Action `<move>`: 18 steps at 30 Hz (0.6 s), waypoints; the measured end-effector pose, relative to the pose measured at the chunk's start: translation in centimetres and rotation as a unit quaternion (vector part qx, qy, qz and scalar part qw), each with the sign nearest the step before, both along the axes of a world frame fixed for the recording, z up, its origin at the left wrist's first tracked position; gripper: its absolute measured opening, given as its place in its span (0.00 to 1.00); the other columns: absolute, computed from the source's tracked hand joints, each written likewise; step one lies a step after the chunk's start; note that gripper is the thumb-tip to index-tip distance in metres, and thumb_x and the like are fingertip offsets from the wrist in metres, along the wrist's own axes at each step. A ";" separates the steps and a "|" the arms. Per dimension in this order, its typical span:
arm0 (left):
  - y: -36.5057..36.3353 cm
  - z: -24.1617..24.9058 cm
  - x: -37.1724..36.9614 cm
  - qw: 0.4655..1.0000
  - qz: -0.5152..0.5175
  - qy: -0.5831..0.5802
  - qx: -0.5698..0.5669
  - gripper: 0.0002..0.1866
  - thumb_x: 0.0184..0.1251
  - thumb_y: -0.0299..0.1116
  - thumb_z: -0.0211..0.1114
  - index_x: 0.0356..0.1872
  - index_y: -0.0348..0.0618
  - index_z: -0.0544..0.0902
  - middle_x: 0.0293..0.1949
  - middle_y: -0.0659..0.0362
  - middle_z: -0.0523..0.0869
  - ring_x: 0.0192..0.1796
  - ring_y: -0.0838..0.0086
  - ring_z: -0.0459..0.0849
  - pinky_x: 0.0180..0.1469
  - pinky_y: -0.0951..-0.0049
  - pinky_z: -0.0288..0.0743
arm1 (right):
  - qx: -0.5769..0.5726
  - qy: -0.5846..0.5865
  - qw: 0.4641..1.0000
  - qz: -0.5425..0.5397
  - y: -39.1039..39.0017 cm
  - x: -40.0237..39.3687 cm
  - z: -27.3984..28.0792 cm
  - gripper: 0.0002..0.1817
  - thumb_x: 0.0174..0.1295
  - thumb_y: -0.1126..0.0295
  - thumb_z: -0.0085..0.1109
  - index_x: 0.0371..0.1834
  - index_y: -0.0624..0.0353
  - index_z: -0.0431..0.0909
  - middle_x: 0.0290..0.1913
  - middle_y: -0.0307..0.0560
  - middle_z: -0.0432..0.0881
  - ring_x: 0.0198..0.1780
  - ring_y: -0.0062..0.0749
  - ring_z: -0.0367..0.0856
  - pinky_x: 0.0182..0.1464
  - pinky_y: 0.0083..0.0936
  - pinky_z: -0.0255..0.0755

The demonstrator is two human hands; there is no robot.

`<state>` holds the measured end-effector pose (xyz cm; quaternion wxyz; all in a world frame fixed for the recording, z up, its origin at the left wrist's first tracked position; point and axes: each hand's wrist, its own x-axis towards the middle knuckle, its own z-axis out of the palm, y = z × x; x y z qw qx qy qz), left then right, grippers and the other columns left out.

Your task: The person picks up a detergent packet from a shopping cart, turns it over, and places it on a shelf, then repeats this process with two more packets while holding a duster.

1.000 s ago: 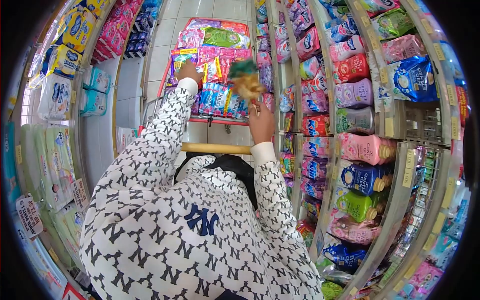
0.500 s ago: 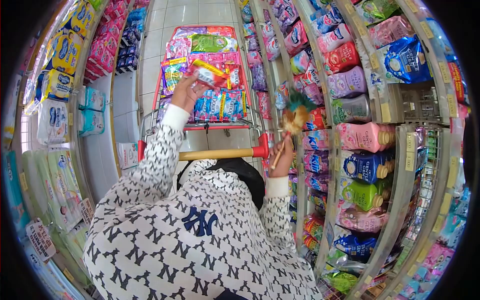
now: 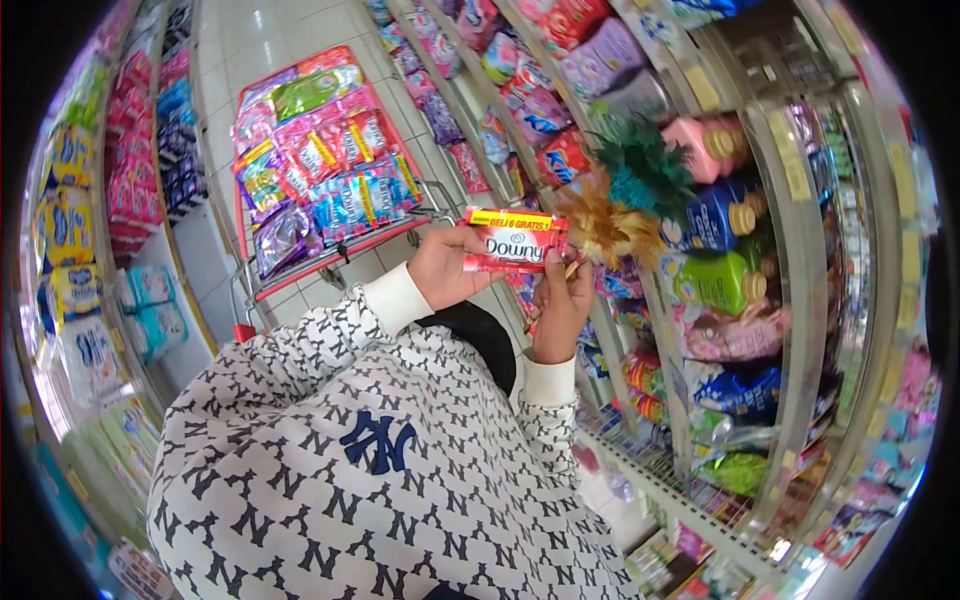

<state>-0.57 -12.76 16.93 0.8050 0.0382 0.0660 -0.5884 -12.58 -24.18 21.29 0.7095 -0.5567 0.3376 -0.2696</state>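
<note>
A red Downy sachet pack (image 3: 513, 243) with a yellow strip on top is held up in front of my chest, its printed face toward me. My left hand (image 3: 452, 268) grips its left end. At the right end, the thumb of my right hand (image 3: 562, 310) presses on the pack. That same hand also holds a feather duster (image 3: 635, 195) by its thin wooden handle, mostly hidden by the fingers. The duster's teal and tan feathers stick up to the right, in front of the shelf bottles.
A red-rimmed shopping cart (image 3: 340, 262) loaded with colourful sachet packs stands ahead to the left. Close on the right, shelves hold pouches and bottles such as a green bottle (image 3: 722, 280). Left shelves carry yellow packs (image 3: 72, 212) and teal packs (image 3: 155, 330).
The Downy pack has come from above the cart to between my hands. My right hand, still with the duster, now touches it. My view has turned right, so the cart sits farther left.
</note>
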 end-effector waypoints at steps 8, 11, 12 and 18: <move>-2.0 1.8 -0.6 0.995 -0.044 0.084 -0.006 0.42 0.71 0.62 0.53 0.69 0.32 0.66 0.68 0.41 0.71 0.71 0.50 0.70 0.74 0.48 0.59 | -0.133 0.061 0.988 -0.042 -2.8 -4.8 -1.3 0.11 0.73 0.64 0.56 0.49 0.60 0.78 0.28 0.27 0.73 0.24 0.09 0.61 0.26 0.12 0.53; -2.6 1.5 -0.4 0.997 -0.020 0.075 -0.016 0.50 0.66 0.72 0.50 0.71 0.33 0.64 0.69 0.42 0.70 0.71 0.49 0.69 0.74 0.49 0.59 | -0.190 0.156 0.969 -0.019 -1.9 -7.7 0.2 0.14 0.75 0.66 0.52 0.54 0.63 0.78 0.29 0.34 0.76 0.28 0.14 0.66 0.31 0.14 0.62; -2.7 1.3 -0.4 0.997 -0.012 0.076 -0.022 0.50 0.66 0.73 0.49 0.71 0.32 0.64 0.70 0.42 0.69 0.71 0.49 0.69 0.74 0.50 0.60 | -0.215 0.181 0.960 0.003 -1.4 -8.7 0.2 0.14 0.75 0.67 0.52 0.54 0.63 0.78 0.29 0.36 0.77 0.28 0.15 0.68 0.31 0.15 0.64; -2.0 1.4 -0.9 0.999 -0.011 0.038 -0.023 0.56 0.60 0.79 0.48 0.73 0.36 0.62 0.72 0.45 0.67 0.73 0.52 0.66 0.75 0.49 0.56 | -0.360 0.250 0.898 0.047 0.0 -9.7 -2.3 0.12 0.73 0.69 0.53 0.50 0.67 0.80 0.42 0.49 0.86 0.42 0.30 0.83 0.47 0.27 0.75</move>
